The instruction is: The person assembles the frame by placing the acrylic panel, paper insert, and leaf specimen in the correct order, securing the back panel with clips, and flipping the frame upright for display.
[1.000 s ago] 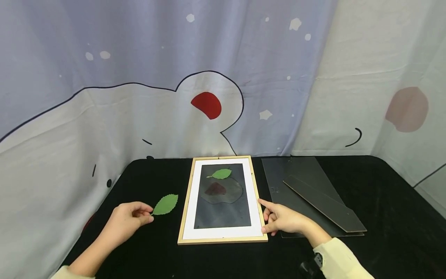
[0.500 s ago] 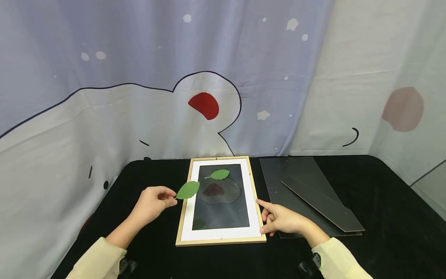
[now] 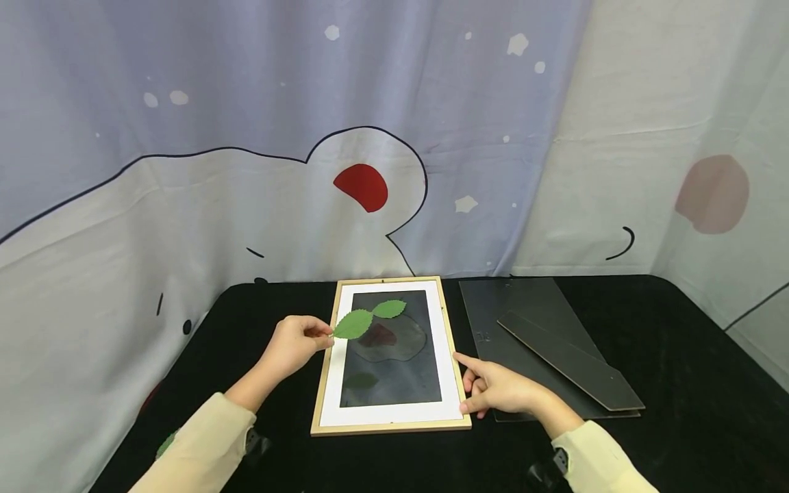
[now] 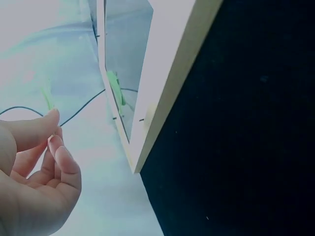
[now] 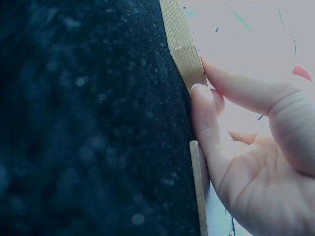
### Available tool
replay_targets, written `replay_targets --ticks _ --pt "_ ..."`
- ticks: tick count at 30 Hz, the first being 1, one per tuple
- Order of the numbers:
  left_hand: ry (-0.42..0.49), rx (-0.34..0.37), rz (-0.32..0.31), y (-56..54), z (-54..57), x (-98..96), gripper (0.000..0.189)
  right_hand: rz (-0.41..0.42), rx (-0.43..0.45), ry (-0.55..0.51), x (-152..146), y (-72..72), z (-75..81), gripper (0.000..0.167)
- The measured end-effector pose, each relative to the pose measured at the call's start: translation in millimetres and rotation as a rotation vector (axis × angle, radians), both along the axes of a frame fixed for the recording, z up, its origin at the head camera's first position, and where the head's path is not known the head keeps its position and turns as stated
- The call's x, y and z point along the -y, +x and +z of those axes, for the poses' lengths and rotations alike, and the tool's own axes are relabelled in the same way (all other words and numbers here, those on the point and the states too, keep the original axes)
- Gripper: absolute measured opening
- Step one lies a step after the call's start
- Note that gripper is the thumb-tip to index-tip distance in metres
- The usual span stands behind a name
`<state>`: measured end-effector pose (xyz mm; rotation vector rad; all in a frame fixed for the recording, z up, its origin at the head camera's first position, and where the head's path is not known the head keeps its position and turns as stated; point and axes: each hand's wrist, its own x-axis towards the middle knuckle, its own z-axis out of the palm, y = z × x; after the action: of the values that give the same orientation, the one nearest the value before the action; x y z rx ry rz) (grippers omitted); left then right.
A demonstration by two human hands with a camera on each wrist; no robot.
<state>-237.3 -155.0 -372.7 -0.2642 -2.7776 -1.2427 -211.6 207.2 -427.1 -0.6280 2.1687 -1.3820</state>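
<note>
A green, serrated leaf [image 3: 353, 324] hangs over the picture frame [image 3: 394, 420], pinched by its stem between the thumb and fingers of my left hand [image 3: 294, 346]. Its tip is close to another green leaf [image 3: 390, 309] lying on the dark glass; I cannot tell whether they touch. Light wood and a white mat border the dark glass. My right hand [image 3: 496, 389] touches the frame's right edge with a straight index finger and the thumb, the other fingers bent. In the right wrist view, fingertips rest against the wooden side [image 5: 189, 69] of the frame.
Dark boards [image 3: 530, 342] lie overlapping to the right of the frame, under and behind my right hand. Part of another green leaf [image 3: 165, 445] shows beside my left sleeve. A printed curtain [image 3: 277, 205] hangs behind the black tabletop [image 3: 394, 465].
My left hand has carried its leaf from the black cloth rightward and up over the frame, beside the leaf on the glass. The right hand stays at the frame's edge.
</note>
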Motion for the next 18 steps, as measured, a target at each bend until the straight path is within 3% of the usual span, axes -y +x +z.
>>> replay_targets --ticks 10,18 --pt "0.028 0.018 -0.011 -23.6 -8.7 -22.0 0.007 0.002 0.004 -0.004 0 0.7 0.7 0.096" --pt "0.022 0.043 -0.006 -35.8 -15.7 -35.7 0.008 0.006 -0.003 -0.001 1 1.4 3.0 0.096"
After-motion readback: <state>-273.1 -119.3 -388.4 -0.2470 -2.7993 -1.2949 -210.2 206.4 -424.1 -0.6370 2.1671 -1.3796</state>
